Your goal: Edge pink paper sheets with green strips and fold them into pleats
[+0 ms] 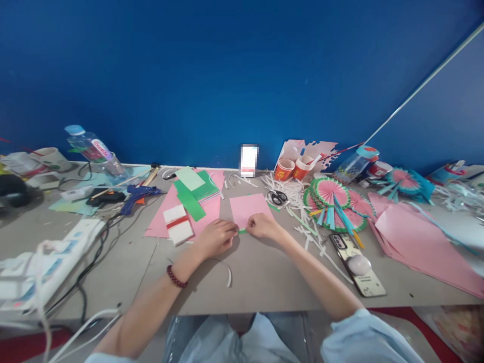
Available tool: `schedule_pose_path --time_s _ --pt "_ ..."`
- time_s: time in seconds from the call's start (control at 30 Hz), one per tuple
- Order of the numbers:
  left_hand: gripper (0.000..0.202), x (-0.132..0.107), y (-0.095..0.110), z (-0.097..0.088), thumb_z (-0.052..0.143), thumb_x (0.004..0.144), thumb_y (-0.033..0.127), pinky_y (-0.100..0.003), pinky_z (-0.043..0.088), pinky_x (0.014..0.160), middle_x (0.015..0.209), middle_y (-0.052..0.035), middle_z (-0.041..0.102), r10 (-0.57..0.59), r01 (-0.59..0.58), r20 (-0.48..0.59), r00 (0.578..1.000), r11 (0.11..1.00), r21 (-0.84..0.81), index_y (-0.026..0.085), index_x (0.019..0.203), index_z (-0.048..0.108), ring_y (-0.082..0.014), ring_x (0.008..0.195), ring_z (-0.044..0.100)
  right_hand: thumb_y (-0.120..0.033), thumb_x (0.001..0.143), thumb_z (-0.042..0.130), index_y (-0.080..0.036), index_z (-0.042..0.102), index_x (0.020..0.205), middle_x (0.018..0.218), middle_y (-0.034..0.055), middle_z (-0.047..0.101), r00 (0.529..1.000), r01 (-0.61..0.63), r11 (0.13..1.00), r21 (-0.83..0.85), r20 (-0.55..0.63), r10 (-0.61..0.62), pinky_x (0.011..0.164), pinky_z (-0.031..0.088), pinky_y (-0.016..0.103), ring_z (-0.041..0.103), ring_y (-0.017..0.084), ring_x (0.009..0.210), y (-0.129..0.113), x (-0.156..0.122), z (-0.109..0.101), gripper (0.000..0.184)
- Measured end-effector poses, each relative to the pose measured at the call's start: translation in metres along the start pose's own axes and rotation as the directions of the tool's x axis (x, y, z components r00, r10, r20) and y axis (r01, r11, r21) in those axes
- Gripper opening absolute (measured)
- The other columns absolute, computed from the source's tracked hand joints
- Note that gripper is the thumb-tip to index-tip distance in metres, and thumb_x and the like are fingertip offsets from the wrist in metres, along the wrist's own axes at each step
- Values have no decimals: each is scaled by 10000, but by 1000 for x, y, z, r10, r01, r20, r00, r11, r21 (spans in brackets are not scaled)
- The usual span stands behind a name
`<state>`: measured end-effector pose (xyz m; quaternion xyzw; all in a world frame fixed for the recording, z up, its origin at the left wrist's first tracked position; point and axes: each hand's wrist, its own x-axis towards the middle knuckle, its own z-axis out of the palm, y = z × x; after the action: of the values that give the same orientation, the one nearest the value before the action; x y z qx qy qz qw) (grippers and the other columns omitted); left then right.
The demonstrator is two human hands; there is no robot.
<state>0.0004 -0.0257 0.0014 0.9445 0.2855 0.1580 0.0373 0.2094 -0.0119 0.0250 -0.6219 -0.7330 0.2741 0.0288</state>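
Clock directions run from the pink sheet at the middle of the table, twelve pointing straight away from the person.

Nearest, a dark red bead bracelet circles the left wrist. A curl of white paper lies between six and seven, a phone at four, and a power strip far out between eight and nine.

Both hands meet the sheet's near edge, just apart. The left hand is half closed, palm down, its bent fingertips touching the near left corner. The right hand is curled nearly into a fist, fingertips down on that edge. Whether either one pinches the paper, I cannot tell. A bit of green strip shows between them.

A white pack with a red band lies at nine, a blue glue gun well beyond it. Green paper is near ten. Toward three are black scissors, then watermelon-patterned paper fans.

Farther back, red paper cups stand between one and two, a bottle leans at ten, and a bright screen is at twelve before the blue wall.
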Motion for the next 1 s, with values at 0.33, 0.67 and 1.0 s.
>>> schedule_pose_path --time_s 0.33,0.67,1.0 --pt "227 3 10 -3 506 785 121 -337 447 853 1035 -56 670 -47 46 23 999 999 28 182 951 648 -198 991 605 -354 740 645 -203 665 775 836 35 689 997 -57 995 -81 -48 54 599 329 233 590 162 769 -3 -9 -11 157" --pt "227 3 10 -4 512 782 108 -343 441 852 1061 -56 660 -69 69 46 997 997 19 189 944 648 -199 1013 591 -331 761 646 -190 669 765 744 8 646 1000 0 1000 -21 2 0 577 316 218 528 117 664 9 -6 -15 143" --pt "229 2 9 -3 521 782 110 -341 439 852 1056 -59 655 -65 64 47 997 998 29 194 954 645 -200 1014 588 -268 749 637 -168 656 738 704 2 628 1000 25 999 29 16 -26 566 322 206 500 106 631 12 -4 -13 102"
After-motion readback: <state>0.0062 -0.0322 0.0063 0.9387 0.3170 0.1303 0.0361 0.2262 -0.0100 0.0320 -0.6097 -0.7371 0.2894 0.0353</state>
